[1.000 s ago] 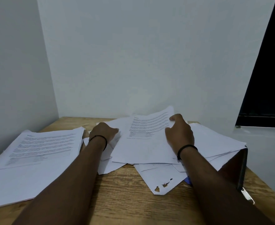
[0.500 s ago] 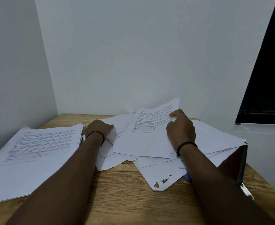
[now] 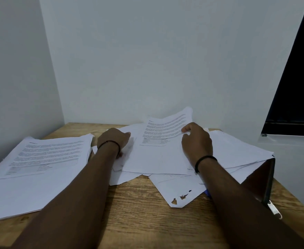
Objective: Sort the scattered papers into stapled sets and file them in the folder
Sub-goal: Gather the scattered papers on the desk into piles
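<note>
A loose heap of white papers [image 3: 237, 155] covers the middle and right of the wooden table [image 3: 138, 203]. On top lies a printed sheet [image 3: 158, 151], its far edge curled up. My right hand [image 3: 197, 141] pinches that sheet at its right side, thumb on top. My left hand [image 3: 114, 140] grips the left edges of several sheets in the heap. A neat stack of printed papers [image 3: 38, 168] sits at the left. A dark folder [image 3: 262, 178] lies under the heap's right side, with a metal clip [image 3: 274, 210] sticking out.
White walls close the back and left of the table. A torn-cornered sheet [image 3: 176, 193] pokes toward me from under the heap, with a bit of blue beside it. A dark window is at the right, beyond the table's right edge.
My right hand has raised the top printed sheet's far edge, which now curls up higher. My left hand has shifted a little along the heap's left edge.
</note>
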